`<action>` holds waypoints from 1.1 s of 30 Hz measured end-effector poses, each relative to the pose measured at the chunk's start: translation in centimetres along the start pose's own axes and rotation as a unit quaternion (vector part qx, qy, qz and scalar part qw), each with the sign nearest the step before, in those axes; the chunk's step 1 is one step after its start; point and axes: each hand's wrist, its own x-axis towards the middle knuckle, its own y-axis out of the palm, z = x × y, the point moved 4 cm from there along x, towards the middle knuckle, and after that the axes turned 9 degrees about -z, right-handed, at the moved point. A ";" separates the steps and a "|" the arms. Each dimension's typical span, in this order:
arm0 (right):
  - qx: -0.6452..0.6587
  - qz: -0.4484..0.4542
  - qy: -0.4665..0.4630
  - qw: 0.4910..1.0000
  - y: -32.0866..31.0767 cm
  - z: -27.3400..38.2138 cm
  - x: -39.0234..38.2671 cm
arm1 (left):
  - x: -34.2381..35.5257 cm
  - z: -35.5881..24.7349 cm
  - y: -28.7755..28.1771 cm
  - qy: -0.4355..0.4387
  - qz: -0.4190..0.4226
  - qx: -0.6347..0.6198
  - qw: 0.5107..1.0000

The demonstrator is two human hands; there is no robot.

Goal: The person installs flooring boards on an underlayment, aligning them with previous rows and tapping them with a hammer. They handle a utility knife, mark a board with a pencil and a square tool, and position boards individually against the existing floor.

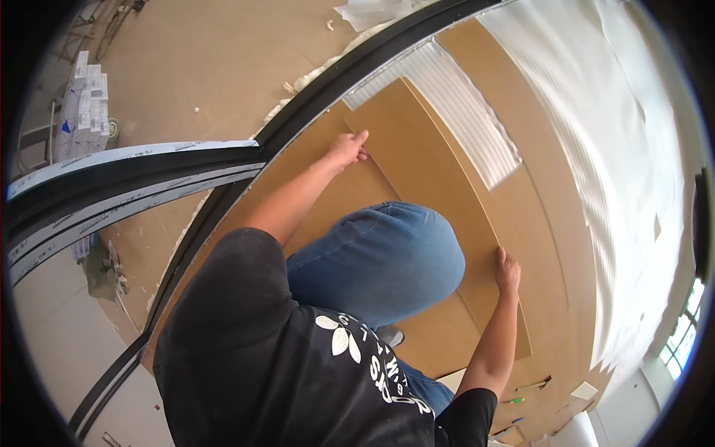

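A long brown wooden panel lies at an angle before me, over other brown boards. Closed around its left edge, near the far end, is my left hand, the thumb pointing right. My right hand grips the opposite long edge, farther down, with curled fingers. Between the panel and a board to the right, a strip of silvery ribbed sheet shows. My bent knee in blue jeans hides part of the panel and the boards below it.
A black frame with foam along its edge runs past on the left, and a film-covered bar joins it. Silvery-white sheeting spreads on the right. Stacked boxes stand far left. A green-handled tool lies at lower right.
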 end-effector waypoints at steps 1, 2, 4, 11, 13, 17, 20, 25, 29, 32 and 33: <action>-0.050 -0.034 -0.029 0.998 0.1 -2.0 1.0 | 0.6 -2.0 1.3 0.018 -0.014 0.027 0.999; -0.096 -0.060 -0.062 0.992 0.0 -3.0 1.5 | 0.9 -3.4 1.7 0.033 -0.035 0.057 0.997; -0.065 -0.095 -0.038 0.993 1.7 3.4 0.4 | 0.4 -3.2 -3.3 0.106 -0.116 0.237 0.959; -0.057 -0.138 0.007 0.989 2.7 8.6 -6.0 | -2.8 -5.5 -0.4 0.467 -0.105 0.521 0.707; -0.084 -0.139 0.132 0.978 4.6 7.4 -7.4 | -2.7 -5.1 1.5 0.535 -0.105 0.549 0.634; -0.043 -0.092 0.325 0.940 8.0 6.1 -8.2 | -0.9 -4.5 3.1 0.516 -0.101 0.539 0.658; 0.017 -0.128 0.377 0.917 9.7 6.5 -8.1 | -0.1 -3.8 3.8 0.511 -0.118 0.549 0.650; 0.043 -0.122 0.367 0.921 9.3 8.0 -6.3 | 2.0 -4.2 3.2 0.511 -0.135 0.551 0.645; 0.050 -0.117 0.337 0.933 8.5 7.3 -6.0 | 2.5 -4.4 3.3 0.507 -0.135 0.549 0.650; 0.092 -0.157 0.438 0.880 9.2 6.3 -7.2 | 2.6 -4.4 3.5 0.503 -0.134 0.544 0.658; 0.116 -0.188 0.535 0.815 9.9 5.2 -8.2 | 2.7 -4.5 3.7 0.492 -0.140 0.558 0.654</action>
